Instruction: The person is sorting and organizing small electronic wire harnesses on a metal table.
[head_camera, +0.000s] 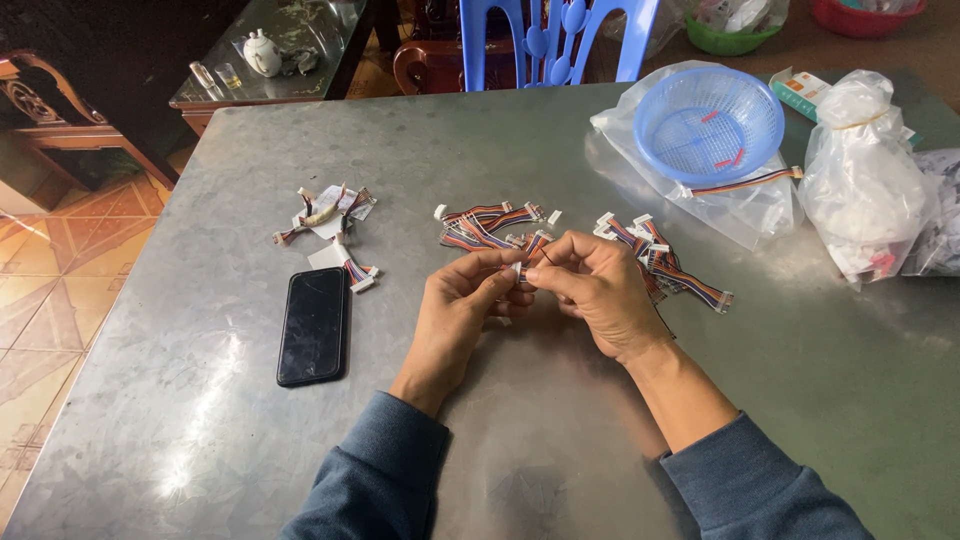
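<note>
Together | both hands (535, 285) pinch wire connector (533, 247) | metal table (200, 420)

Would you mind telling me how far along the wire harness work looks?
A small pile lies apart above the phone, possibly finished. In hand: both the left hand and right hand pinch one harness. Still waiting: loose harnesses and another bunch beside the right hand.

A black phone (314, 325) lies on the metal table (200, 420); a blue basket (708, 122) sits on clear plastic bags (745, 205).
</note>
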